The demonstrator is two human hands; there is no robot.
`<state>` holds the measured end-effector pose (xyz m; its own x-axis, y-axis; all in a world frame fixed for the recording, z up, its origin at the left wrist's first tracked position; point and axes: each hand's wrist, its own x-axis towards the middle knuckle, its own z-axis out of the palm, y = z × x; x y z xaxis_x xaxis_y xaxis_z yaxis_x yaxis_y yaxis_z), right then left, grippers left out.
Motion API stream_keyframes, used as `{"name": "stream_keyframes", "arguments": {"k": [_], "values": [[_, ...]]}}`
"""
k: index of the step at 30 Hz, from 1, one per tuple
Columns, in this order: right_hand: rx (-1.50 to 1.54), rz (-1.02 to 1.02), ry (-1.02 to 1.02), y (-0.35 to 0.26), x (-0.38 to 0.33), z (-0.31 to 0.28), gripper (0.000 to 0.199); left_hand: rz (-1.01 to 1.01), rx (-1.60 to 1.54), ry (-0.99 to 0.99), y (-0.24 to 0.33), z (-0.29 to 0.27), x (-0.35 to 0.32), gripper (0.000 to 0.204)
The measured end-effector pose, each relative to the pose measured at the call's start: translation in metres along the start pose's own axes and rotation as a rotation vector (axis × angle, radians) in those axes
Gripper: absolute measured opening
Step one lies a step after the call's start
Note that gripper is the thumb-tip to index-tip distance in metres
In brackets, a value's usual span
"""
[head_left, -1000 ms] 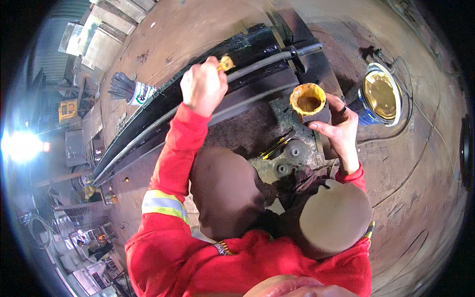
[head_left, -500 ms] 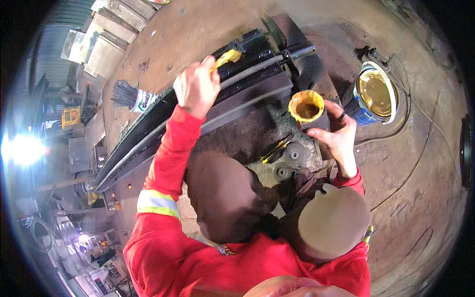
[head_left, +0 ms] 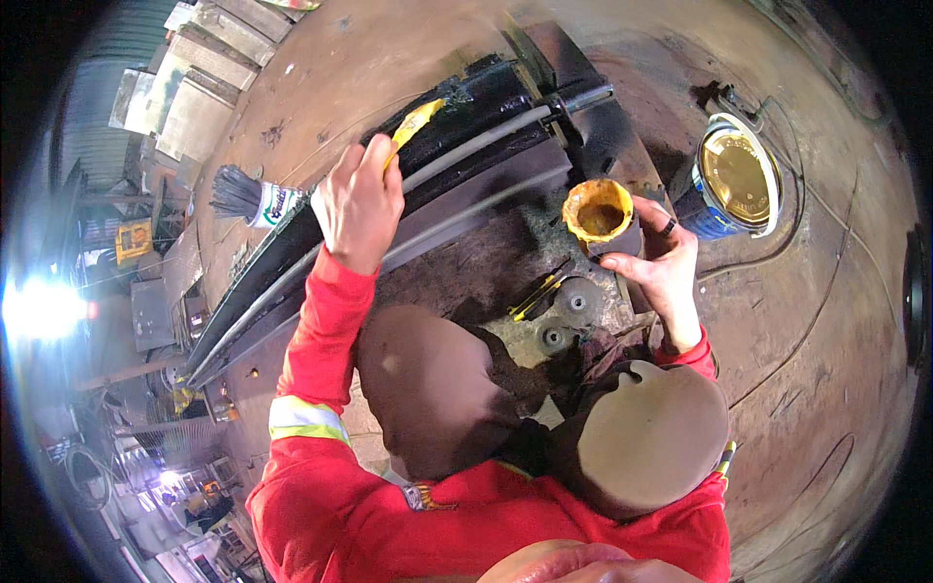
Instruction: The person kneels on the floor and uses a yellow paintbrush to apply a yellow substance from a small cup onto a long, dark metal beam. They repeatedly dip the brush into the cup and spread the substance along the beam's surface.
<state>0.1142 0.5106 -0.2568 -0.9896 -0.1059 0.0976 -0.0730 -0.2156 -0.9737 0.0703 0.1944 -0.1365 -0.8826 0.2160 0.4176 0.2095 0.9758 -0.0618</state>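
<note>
In the head view, the left hand [head_left: 358, 202] was closed around the handle of a paintbrush [head_left: 413, 124] whose yellow-loaded bristles pointed toward one o'clock from the knuckles and lay on or just above the upper face of a long black steel beam [head_left: 457, 146]; contact itself could not be made out. The right hand [head_left: 664, 262] was wrapped around a small cup [head_left: 601, 216] smeared inside and out with yellow paint, held upright with its mouth open toward the camera, at about three o'clock from the brush hand and apart from it. Judging by the beam, the painting looked barely started: apart from the yellow at the bristles, the black surface ran unpainted toward seven o'clock and toward two o'clock, so nearly the whole length seemed left to cover. The cup seemed to have paint left in it. At one o'clock from the cup stood an open blue paint can [head_left: 734, 180] with amber liquid in it, just beside the right hand's fingers. At nine o'clock from the left hand lay a white tin [head_left: 277, 204] holding a dark bundle of bristles. Below the cup, toward seven o'clock, two round metal wheels [head_left: 569, 316] sat on a grimy plate.
</note>
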Motion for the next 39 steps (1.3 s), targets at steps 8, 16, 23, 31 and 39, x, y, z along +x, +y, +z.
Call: {"name": "stream_keyframes", "arguments": {"k": [8,16,23,31,39], "values": [[0.009,0.012,-0.020,-0.003,0.001,0.006,0.066,0.115,0.004,0.037,0.015,0.015,0.007,0.012],[-0.036,-0.007,0.007,0.002,0.002,-0.003,0.068,0.153,-0.038,-0.153,0.010,0.012,0.015,0.014],[0.015,0.037,0.000,0.001,0.002,0.001,0.067,0.183,0.053,-0.258,0.008,0.017,0.031,0.011],[0.016,0.013,0.042,0.000,-0.004,-0.005,0.068,0.225,0.009,-0.025,0.018,0.005,0.071,0.014],[0.006,0.006,0.023,0.001,-0.001,-0.003,0.069,0.373,0.089,-0.076,-0.011,0.015,0.038,0.013]]}}
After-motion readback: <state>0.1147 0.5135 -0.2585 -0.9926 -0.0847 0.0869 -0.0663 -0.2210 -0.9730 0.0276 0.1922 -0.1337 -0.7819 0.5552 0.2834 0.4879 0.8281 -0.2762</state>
